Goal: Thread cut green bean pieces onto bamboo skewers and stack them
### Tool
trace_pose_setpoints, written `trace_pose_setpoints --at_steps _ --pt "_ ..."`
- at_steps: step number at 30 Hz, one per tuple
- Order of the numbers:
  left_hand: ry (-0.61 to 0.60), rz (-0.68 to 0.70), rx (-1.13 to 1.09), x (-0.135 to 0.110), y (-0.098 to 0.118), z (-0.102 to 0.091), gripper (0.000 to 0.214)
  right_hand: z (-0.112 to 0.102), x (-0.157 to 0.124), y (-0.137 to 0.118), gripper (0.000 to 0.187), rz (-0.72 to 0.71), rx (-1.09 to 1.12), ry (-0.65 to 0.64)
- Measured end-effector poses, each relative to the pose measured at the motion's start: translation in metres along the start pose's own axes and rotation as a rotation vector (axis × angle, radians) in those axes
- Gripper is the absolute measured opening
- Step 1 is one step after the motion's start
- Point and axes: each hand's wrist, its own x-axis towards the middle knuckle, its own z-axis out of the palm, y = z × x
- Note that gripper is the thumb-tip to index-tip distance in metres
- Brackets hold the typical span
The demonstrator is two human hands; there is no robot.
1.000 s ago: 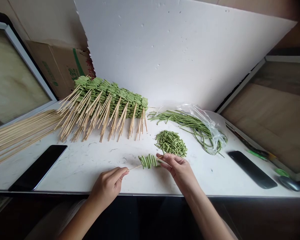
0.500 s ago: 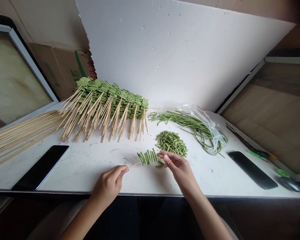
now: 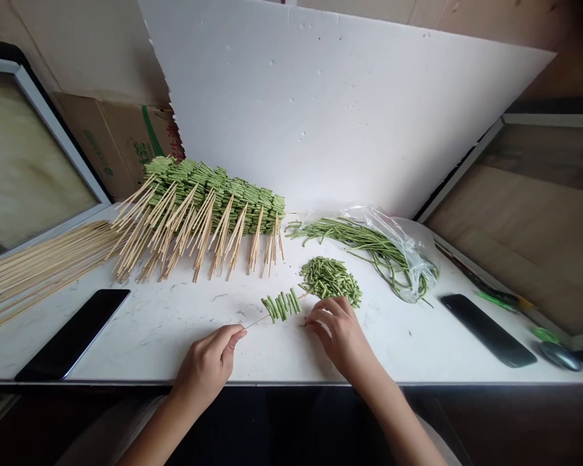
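Observation:
My left hand (image 3: 208, 366) pinches the blunt end of a bamboo skewer (image 3: 260, 318) that carries a short row of cut green bean pieces (image 3: 282, 304) and points up to the right. My right hand (image 3: 337, 333) is off the skewer, fingers curled down on the white tabletop (image 3: 175, 323) over a small bean piece at the near edge of the pile of cut bean pieces (image 3: 331, 279); I cannot see whether it grips it.
A big stack of finished bean skewers (image 3: 204, 207) lies at the back left, bare skewers (image 3: 39, 265) to its left. Whole long beans in a plastic bag (image 3: 383, 249) lie right. A black phone (image 3: 72, 333) sits left, a dark remote-like slab (image 3: 488, 330) right.
My right hand let go of the skewer tip and dropped to the table by the cut pile. The skewer tip swung up and away a little.

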Motion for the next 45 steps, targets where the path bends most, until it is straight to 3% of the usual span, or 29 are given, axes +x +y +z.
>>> trace_pose_setpoints --at_steps 3,8,12,16,23,31,45 --pt "0.002 0.008 -0.002 0.000 0.000 0.000 0.014 -0.005 0.002 0.003 0.013 0.214 0.255 0.084" --pt "-0.020 0.023 -0.017 -0.003 -0.001 0.000 0.014 -0.013 0.006 0.006 0.042 0.621 0.890 0.146" --pt "-0.043 0.047 -0.027 -0.004 -0.003 0.000 0.015 -0.013 0.007 0.003 0.036 0.682 1.256 0.097" --pt "-0.057 0.064 -0.040 -0.003 -0.003 0.001 0.016 -0.008 0.006 -0.001 0.028 0.687 1.435 0.019" --pt "-0.074 0.055 -0.051 -0.003 -0.002 0.000 0.014 -0.004 0.006 -0.004 0.025 0.659 1.470 -0.023" --pt "-0.084 0.065 -0.061 -0.001 -0.002 0.000 0.016 -0.010 0.006 -0.004 0.028 0.591 1.350 -0.033" --pt "-0.115 0.078 -0.082 -0.002 -0.001 -0.001 0.025 -0.010 0.004 0.000 0.034 0.594 1.107 0.100"
